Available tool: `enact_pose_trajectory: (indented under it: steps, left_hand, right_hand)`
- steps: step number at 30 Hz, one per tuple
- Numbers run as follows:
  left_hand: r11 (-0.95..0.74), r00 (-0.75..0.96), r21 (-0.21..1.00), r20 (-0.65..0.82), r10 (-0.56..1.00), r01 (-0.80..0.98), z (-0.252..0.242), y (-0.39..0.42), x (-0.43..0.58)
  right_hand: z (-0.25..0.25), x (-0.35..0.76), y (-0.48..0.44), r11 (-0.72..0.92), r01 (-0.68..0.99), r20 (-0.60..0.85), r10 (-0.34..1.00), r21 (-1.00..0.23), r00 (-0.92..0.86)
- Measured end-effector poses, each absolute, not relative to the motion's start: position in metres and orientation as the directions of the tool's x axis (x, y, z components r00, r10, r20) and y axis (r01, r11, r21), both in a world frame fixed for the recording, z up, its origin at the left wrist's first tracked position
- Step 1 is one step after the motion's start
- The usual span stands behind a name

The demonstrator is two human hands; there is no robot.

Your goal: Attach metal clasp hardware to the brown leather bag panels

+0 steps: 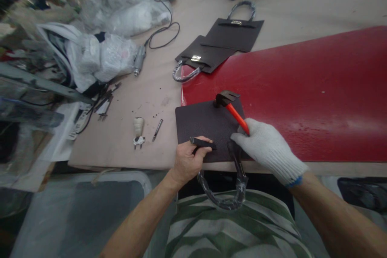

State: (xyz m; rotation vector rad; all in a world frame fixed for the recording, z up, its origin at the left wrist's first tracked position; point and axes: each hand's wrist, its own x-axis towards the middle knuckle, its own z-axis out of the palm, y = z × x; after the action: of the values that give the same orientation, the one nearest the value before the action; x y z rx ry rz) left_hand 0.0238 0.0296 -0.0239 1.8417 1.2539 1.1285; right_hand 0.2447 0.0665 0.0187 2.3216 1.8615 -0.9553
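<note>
A dark leather bag panel (193,119) lies at the table's front edge, partly over a red sheet. Its plastic-wrapped handle (225,203) hangs over the edge toward my body. My left hand (190,159), bare, pinches a short dark bar-shaped tool (201,142) over the panel; its exact kind I cannot make out. In a white knit glove, my right hand (264,143) grips a claw hammer (237,117) by its orange-red handle. The hammer's dark head is above the panel's far right part. My gloved fingertips are close to the handle's base.
Two dark bag panels (232,34) with clasps and wrapped handles lie farther back. Left of my work are a pronged tool (138,131), a metal punch (157,130) and a corded rotary tool (139,60). Plastic-wrapped bundles (117,56) crowd the left side. The red sheet (287,88) covers the right.
</note>
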Motion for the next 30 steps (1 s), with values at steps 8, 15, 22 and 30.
enact_pose_trajectory:
  steps: [8,15,22,30]
  left_hand:
    - [-0.333,0.186,0.841,0.279,0.942,0.426,-0.0231,0.0278,0.0302]
    - [-0.347,0.175,0.843,0.3,0.938,0.412,-0.0235,0.0262,0.0311]
    - [-0.311,0.172,0.864,0.263,0.949,0.395,-0.0229,0.0266,0.0302]
    - [-0.29,0.154,0.866,0.247,0.957,0.407,-0.0226,0.0265,0.0308]
  right_hand:
    - [0.0154,0.2454,0.0649,-0.271,0.897,-0.442,0.892,-0.35,0.097]
    - [0.0142,0.2458,0.0646,-0.262,0.905,-0.439,0.894,-0.336,0.095]
    - [0.014,0.2457,0.0644,-0.261,0.906,-0.44,0.893,-0.332,0.096]
    - [0.0151,0.2471,0.0639,-0.259,0.907,-0.442,0.892,-0.333,0.093]
